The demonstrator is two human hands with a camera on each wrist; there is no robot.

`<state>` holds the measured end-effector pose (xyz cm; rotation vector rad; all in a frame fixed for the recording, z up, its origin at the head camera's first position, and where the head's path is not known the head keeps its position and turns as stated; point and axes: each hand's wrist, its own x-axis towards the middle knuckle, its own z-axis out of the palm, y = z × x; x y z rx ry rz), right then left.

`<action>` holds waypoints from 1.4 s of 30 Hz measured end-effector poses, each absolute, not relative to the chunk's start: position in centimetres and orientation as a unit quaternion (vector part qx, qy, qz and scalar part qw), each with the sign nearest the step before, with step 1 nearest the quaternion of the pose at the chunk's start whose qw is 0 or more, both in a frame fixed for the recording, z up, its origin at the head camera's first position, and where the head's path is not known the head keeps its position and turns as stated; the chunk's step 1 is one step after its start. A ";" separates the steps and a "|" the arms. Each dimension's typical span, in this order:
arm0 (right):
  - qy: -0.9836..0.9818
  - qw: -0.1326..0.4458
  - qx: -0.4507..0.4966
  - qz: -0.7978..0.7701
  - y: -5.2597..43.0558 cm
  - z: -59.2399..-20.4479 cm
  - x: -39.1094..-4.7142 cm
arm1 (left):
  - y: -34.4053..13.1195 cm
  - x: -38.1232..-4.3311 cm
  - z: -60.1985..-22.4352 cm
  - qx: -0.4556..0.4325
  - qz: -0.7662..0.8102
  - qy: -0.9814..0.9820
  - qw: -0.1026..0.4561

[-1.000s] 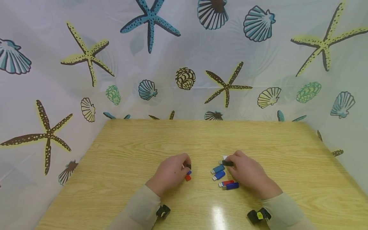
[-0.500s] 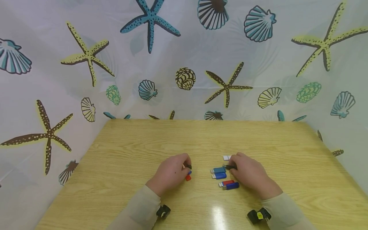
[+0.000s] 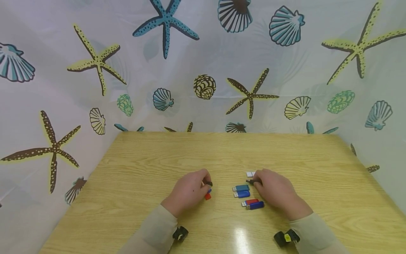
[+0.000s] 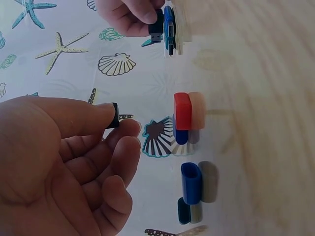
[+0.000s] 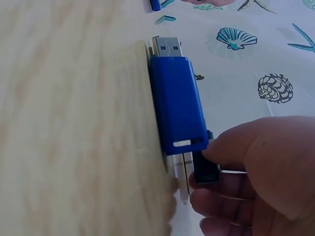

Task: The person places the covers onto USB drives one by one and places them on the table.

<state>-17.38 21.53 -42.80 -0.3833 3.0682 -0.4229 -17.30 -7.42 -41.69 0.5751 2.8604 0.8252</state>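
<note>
we see a person's two bare hands working over a wood-grained tabletop (image 3: 142, 165), and we take the red usb stick (image 3: 250, 202) lying there as our landmark. the right hand (image 3: 274, 187) is beyond it and to its right, its grip pinching a black usb stick (image 3: 254, 181) between thumb and fingers, with the metal plug pointing left. that black stick sits farther from the person than the red usb stick.

the left hand (image 3: 189, 188) is well to the left of the red usb stick, and in the left wrist view we see its grip pinching a small black cap (image 4: 116, 116) between thumb and forefinger.

just on the near side of the red usb stick lies a dark blue usb stick (image 3: 256, 205). beyond it we find a blue usb stick (image 3: 242, 194), then a teal usb stick (image 3: 241, 188), and farthest a white usb stick (image 3: 250, 174), partly hidden by the right hand. well left of the red usb stick, near the left hand, are a red cap (image 4: 182, 111), a dark blue cap (image 4: 181, 137), a blue cap (image 4: 193, 187) and a teal cap (image 4: 183, 212).
</note>
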 end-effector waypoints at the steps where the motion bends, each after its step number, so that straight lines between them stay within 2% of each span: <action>1: 0.982 0.006 -0.124 -0.139 21.5 -42.8 -17.4 | -7.4 -17.3 -41.7 0.190 0.271 0.942 0.054; 12: 0.972 -0.022 -0.152 -0.176 21.1 -42.4 -17.1 | -7.4 -17.3 -41.8 0.191 0.274 0.941 0.060; 26: 0.965 -0.019 -0.176 -0.193 19.8 -41.6 -16.4 | -7.5 -17.1 -41.8 0.216 0.292 0.931 0.047; 42: 0.945 -0.033 -0.256 -0.201 18.5 -41.2 -15.7 | -7.1 -16.9 -41.4 0.225 0.316 0.920 0.059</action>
